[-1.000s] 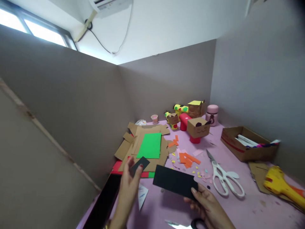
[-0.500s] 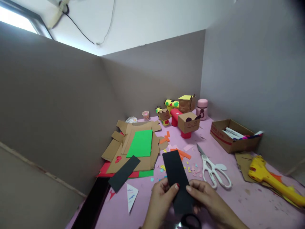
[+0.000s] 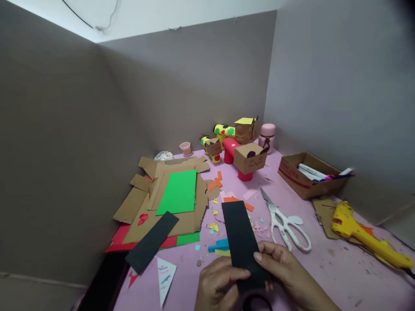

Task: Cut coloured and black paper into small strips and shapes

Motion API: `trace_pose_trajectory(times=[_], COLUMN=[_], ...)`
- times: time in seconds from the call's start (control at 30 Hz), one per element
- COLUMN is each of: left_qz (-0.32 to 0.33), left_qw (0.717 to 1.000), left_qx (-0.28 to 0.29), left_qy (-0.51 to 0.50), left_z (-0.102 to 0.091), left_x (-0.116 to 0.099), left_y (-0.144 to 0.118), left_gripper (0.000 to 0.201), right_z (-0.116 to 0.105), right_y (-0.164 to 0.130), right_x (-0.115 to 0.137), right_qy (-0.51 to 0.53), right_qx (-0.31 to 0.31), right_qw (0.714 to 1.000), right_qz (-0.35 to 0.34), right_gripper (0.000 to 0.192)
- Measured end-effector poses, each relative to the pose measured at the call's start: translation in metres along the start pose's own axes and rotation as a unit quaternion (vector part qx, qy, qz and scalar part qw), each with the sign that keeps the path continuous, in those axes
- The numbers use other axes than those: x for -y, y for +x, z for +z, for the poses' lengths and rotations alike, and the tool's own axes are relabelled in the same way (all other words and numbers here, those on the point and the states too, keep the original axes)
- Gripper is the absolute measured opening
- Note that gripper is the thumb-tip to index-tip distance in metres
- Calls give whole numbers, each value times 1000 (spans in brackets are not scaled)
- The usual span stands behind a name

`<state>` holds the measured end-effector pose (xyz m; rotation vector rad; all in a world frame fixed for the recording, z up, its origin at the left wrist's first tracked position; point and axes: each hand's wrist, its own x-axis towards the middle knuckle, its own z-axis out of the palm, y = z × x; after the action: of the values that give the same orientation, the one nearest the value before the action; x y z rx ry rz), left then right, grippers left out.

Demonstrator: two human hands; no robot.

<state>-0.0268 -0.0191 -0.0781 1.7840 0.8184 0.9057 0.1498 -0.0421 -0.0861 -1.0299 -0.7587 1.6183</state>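
Both hands have drawn a little nearer the body since the earlier frame, and the black strip (image 3: pixel 241 237) now stands nearly straight away from the person. The left hand (image 3: pixel 218 285) and the right hand (image 3: pixel 285 276) are each pinched shut on the strip's near end, left thumb on top, right fingertips along its right edge. The strip's far end hangs free above the pink table (image 3: pixel 324 268) and its paper scraps (image 3: pixel 218 248). By the look of it, the step in hand is lining the strip up for a fold or a trim; the next move calls for a steady hold with one hand while the other shifts. White scissors (image 3: pixel 285 220) lie just right of the strip; a second black strip (image 3: pixel 151 242) lies well to the left.
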Motion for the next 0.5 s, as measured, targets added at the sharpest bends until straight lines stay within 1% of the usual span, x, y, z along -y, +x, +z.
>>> trace_pose_trajectory(times=[0.07,0.1,0.17,0.23,0.3,0.37,0.43,0.5], left_qz=[-6,-13,-28,-35,-35,-28,-16,3], left_qw=[1000,1000,999,997,995,993,993,995], left_qx=[-5,-12,-38,-72,-98,-112,-113,-101], left_qy=[-10,-12,-9,-4,-4,-8,-13,-9], left_z=[-1,-2,-2,-2,-1,0,-1,-5], left_x=[3,4,6,7,6,3,-2,-8], left_y=[-3,-5,-8,-9,-8,-7,-9,-18], left_gripper=[19,18,16,14,14,16,20,23], right_z=[1,0,-2,-5,-6,-5,-2,2], right_y=[-3,-5,-9,-12,-15,-16,-18,-21], right_x=[1,2,4,6,7,7,6,7], right_qy=[7,1,-32,-98,-185,-256,-291,-310], right_qx=[-5,-9,-15,-14,0,16,35,59], right_qw=[1000,1000,998,989,968,938,912,896], right_qz=[3,-7,-48,-108,-172,-235,-286,-313], right_gripper=[25,24,22,29,35,36,37,38])
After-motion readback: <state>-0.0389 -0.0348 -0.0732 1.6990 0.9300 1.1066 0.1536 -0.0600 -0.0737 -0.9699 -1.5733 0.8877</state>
